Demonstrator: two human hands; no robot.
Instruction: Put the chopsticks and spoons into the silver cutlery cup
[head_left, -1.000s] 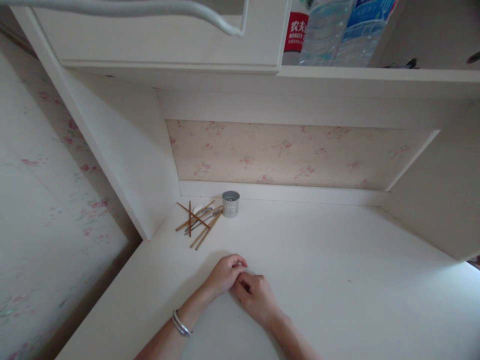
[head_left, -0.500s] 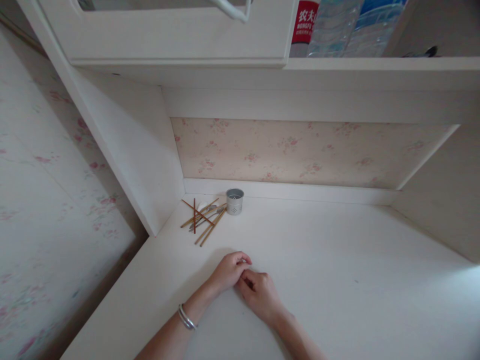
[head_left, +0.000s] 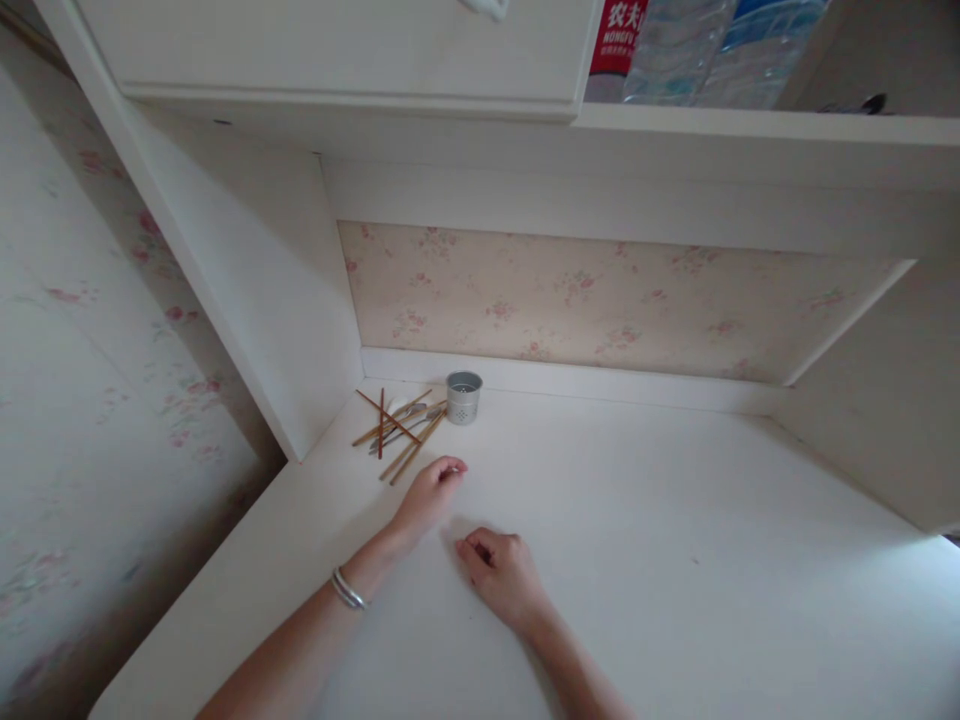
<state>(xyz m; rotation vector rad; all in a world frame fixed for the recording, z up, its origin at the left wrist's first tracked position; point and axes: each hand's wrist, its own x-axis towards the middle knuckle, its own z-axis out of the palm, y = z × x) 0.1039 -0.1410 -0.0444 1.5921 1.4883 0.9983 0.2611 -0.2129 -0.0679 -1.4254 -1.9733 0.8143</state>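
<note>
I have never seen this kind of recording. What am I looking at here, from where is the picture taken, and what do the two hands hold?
There is no machine here: a person works with two bare hands. The camera sits on the person's head and looks forward and down, so the arms enter from the bottom edge. The left hand, with a bracelet on its wrist, reaches toward a loose pile of chopsticks on the white desk; it holds nothing and does not touch them. The right hand rests on the desk with curled fingers; whether it hides something small I cannot tell. Beside the pile stands a small metal cup. Bottles stand on the shelf above.
</note>
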